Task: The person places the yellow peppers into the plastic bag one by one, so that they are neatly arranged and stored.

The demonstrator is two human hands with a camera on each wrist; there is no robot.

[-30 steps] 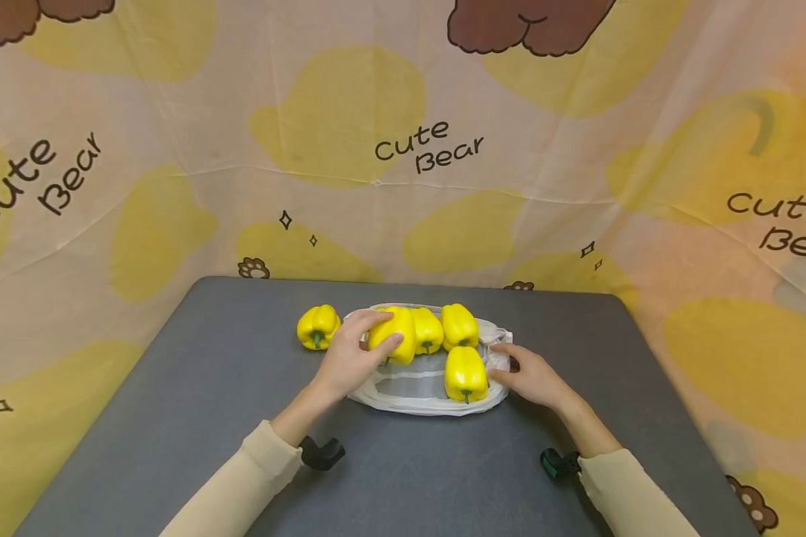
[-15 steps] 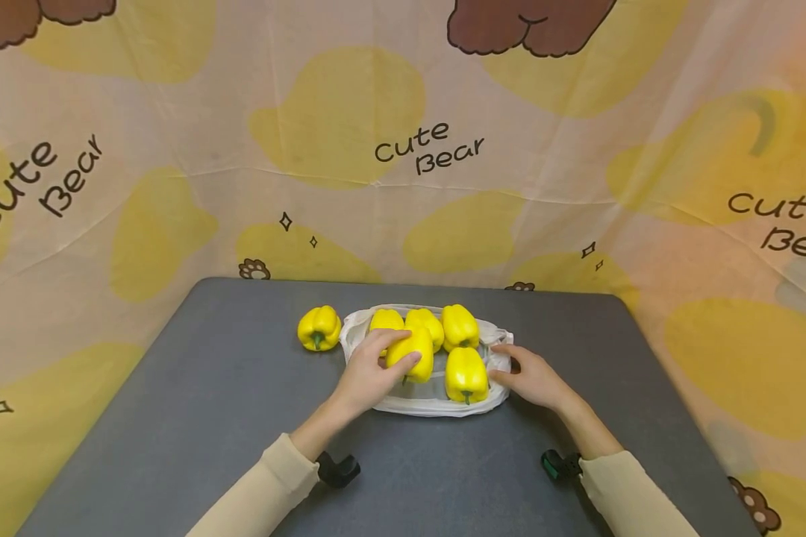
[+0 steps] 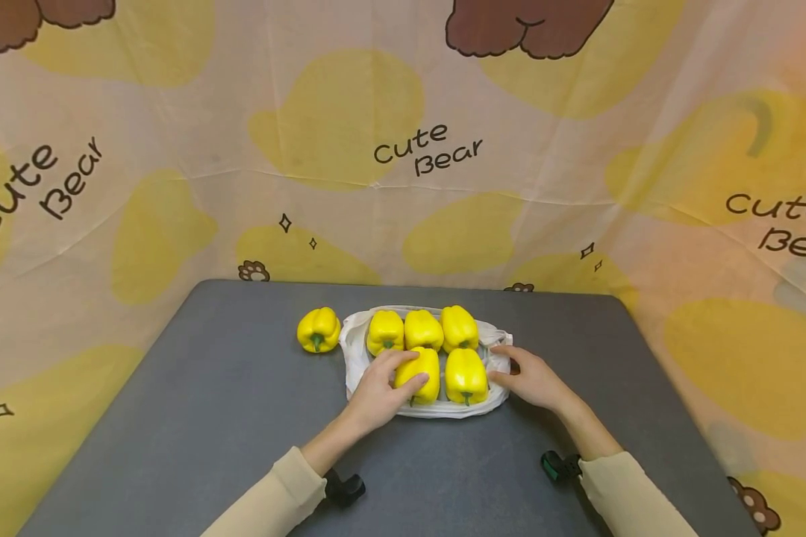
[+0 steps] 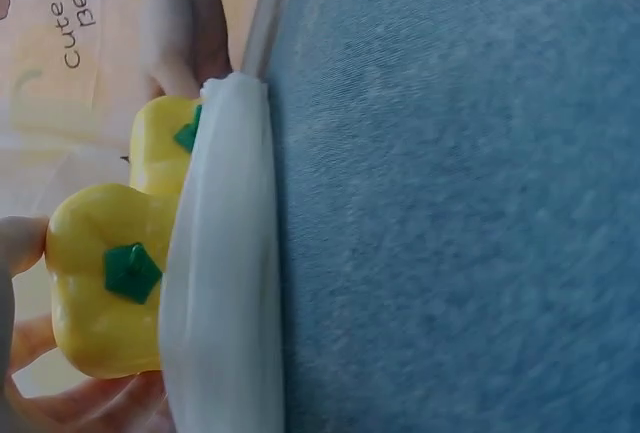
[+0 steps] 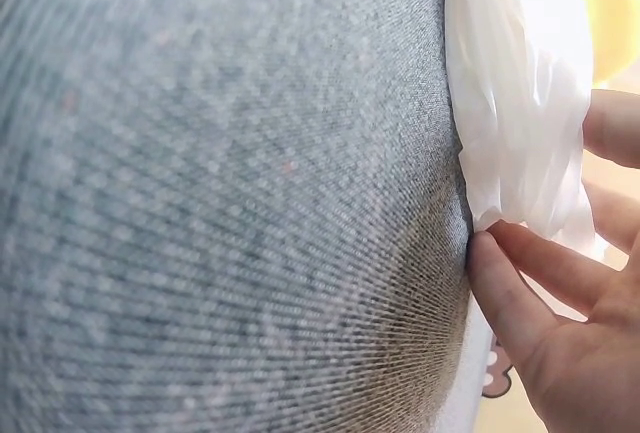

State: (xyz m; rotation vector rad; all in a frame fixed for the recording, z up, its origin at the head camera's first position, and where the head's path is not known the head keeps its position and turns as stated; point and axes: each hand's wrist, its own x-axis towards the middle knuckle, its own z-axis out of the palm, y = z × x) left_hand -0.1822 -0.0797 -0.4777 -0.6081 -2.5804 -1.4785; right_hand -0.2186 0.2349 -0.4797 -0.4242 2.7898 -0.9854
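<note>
In the head view a white plastic bag (image 3: pixel 376 403) lies with its mouth spread wide, holding several yellow bell peppers in two rows. My left hand (image 3: pixel 379 391) grips a yellow bell pepper (image 3: pixel 427 367) in the front row, thumb and fingers on its sides. To its right sits another bell pepper (image 3: pixel 466 373). Behind them are the left (image 3: pixel 385 330), middle (image 3: pixel 422 328) and right (image 3: pixel 460 326) back-row bell peppers. My right hand (image 3: pixel 533 379) holds the bag's right edge; the right wrist view shows its fingers at the white plastic (image 5: pixel 520 103).
One more yellow bell pepper (image 3: pixel 319 330) lies outside the bag, at its left. Everything rests on a grey table (image 3: pixel 443 477), whose far edge meets a patterned cloth backdrop (image 3: pixel 336 119). Both wrists carry dark camera mounts.
My left hand has carried its bell pepper from the back left towards the front and right, down beside the front-right one. The back-left bell pepper is uncovered. My right hand stays in place.
</note>
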